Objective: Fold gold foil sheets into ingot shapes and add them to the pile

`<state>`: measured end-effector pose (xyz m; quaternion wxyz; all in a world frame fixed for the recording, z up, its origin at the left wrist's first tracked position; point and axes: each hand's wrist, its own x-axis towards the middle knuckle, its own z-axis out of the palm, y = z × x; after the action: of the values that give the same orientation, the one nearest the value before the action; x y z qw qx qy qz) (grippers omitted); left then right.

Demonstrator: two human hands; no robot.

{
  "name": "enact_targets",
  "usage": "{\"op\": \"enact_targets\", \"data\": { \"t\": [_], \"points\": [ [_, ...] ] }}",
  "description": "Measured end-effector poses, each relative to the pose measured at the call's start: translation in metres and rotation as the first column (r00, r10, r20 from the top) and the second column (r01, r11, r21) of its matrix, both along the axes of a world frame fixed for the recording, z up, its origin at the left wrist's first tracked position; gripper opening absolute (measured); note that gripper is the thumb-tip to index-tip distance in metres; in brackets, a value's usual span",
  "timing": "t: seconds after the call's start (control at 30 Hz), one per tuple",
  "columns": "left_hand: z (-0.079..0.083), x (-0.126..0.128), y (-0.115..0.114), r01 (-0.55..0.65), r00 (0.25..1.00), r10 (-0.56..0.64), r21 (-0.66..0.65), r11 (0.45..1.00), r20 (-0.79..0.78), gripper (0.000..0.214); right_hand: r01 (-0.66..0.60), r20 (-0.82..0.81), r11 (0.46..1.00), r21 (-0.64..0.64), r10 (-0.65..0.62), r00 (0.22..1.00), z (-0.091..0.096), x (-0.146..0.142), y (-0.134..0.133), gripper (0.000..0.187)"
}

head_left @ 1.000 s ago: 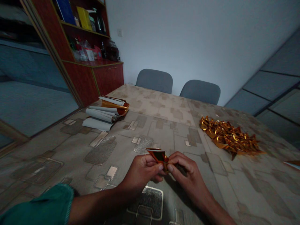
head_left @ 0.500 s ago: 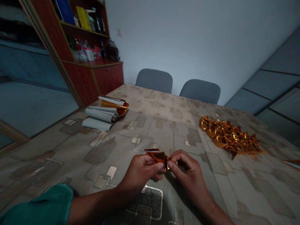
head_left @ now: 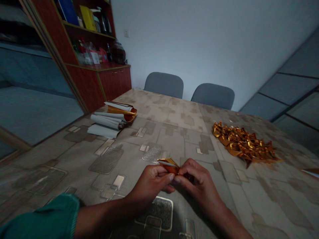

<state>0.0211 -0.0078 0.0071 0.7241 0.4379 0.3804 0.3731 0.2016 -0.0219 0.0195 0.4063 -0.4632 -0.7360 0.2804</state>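
Note:
Between my two hands, just above the table, is a partly folded piece of gold foil paper (head_left: 169, 164) with a pale inner side. My left hand (head_left: 156, 181) pinches its left part between thumb and fingers. Closed on its right end, my right hand (head_left: 196, 177) has its thumb close to the left thumb, and its fingers cover that end. To the right on the table lies a pile of folded gold foil pieces (head_left: 245, 142). At the left sits a stack of curled foil paper sheets (head_left: 113, 119), pale on one side and gold on the other.
A patterned cloth covers the table (head_left: 174, 132). Two grey chairs (head_left: 163, 84) stand at its far edge against the wall. A red-brown cabinet (head_left: 114, 83) with bottles and jars is at the back left. Another foil sheet (head_left: 311, 173) lies at the right edge.
The gold foil paper has tilted and looks flatter between my hands. My right thumb and fingers have shifted slightly left, covering more of its right end. The pile and stack stay put.

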Motion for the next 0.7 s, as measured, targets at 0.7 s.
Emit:
{"op": "enact_targets", "data": {
  "t": [0.7],
  "points": [
    [0.000,0.000,0.001,-0.003,1.000,0.005,-0.125,0.992,0.018,0.048,0.035,-0.135,0.987,-0.155,-0.056,0.989,-0.003,0.000,0.001,0.026]
  ]
}}
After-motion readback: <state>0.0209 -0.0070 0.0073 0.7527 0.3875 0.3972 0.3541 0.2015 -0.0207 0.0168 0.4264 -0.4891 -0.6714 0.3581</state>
